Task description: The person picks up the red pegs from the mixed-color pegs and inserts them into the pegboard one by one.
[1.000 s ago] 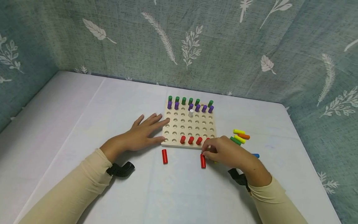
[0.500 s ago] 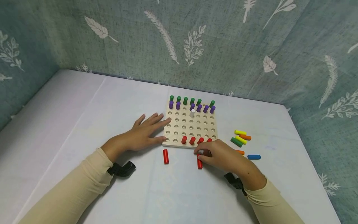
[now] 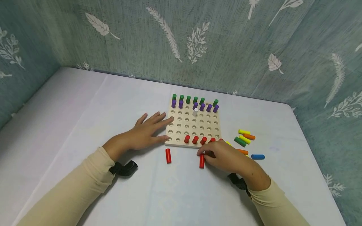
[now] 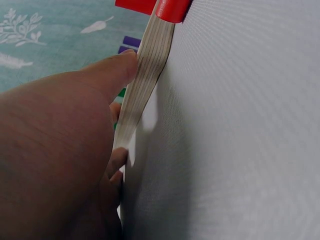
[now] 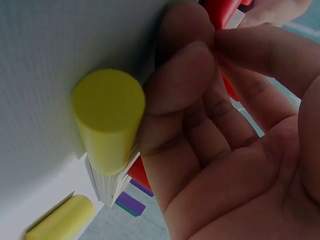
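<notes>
A pale wooden pegboard point(image 3: 182, 128) lies on the white table. Standing in it are green pegs point(image 3: 188, 99) at the back, a row of purple pegs point(image 3: 202, 107), one white peg point(image 3: 195, 112) and front-row red pegs point(image 3: 195, 140). My left hand point(image 3: 144, 135) is spread flat, its thumb and index fingertips touching the board's left edge. In front of the board, my right hand point(image 3: 226, 157) pinches the upper end of a red peg point(image 3: 202, 161) with curled fingers; its fingers partly hide that peg in the right wrist view. Another red peg point(image 3: 168, 156) lies left, untouched.
Loose yellow pegs point(image 3: 244, 139), orange pegs point(image 3: 249, 137), a green peg point(image 3: 240, 141) and a blue peg point(image 3: 257, 157) lie right of the board. Some are partly hidden behind my right hand. A leaf-patterned cloth point(image 3: 135, 47) rises behind the table.
My right hand has shifted slightly left along the board's front, and the red peg at its fingers has moved left with it. My left hand stays put.
</notes>
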`<state>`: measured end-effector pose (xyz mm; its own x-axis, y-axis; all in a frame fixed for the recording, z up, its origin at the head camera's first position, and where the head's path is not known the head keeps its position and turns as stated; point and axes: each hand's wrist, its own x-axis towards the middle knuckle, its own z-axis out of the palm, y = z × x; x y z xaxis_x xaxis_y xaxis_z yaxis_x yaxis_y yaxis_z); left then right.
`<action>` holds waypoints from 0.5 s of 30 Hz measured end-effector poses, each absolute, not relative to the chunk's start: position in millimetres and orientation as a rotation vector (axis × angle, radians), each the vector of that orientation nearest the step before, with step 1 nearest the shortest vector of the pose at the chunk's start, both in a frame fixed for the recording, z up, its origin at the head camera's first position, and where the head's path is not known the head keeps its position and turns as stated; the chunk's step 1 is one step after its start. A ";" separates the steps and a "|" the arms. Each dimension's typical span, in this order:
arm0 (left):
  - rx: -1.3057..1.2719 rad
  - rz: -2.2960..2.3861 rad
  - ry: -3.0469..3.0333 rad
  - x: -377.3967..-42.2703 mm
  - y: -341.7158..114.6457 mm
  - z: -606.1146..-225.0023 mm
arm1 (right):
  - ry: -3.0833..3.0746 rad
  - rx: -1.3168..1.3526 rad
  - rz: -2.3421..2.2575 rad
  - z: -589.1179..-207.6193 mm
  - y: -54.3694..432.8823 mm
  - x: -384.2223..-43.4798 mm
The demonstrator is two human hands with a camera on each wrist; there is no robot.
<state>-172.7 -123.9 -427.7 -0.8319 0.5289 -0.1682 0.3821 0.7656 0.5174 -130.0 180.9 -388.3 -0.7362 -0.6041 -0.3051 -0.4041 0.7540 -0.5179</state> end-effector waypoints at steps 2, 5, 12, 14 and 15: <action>0.703 0.690 2.661 -173.3 -124.0 -426.7 | 2.498 -0.761 -0.577 -387.3 180.6 -130.1; 0.701 0.687 2.645 -173.4 -123.8 -427.2 | 2.485 -0.732 -0.561 -387.4 179.8 -128.8; 0.703 0.684 2.665 -173.8 -124.0 -428.1 | 2.516 -0.662 -0.535 -388.8 176.3 -127.1; 0.703 0.687 2.664 -173.7 -123.9 -427.9 | 2.518 -0.651 -0.530 -389.3 175.5 -127.2; 0.704 0.688 2.658 -173.5 -123.9 -428.1 | 2.514 -0.645 -0.528 -389.7 175.3 -127.0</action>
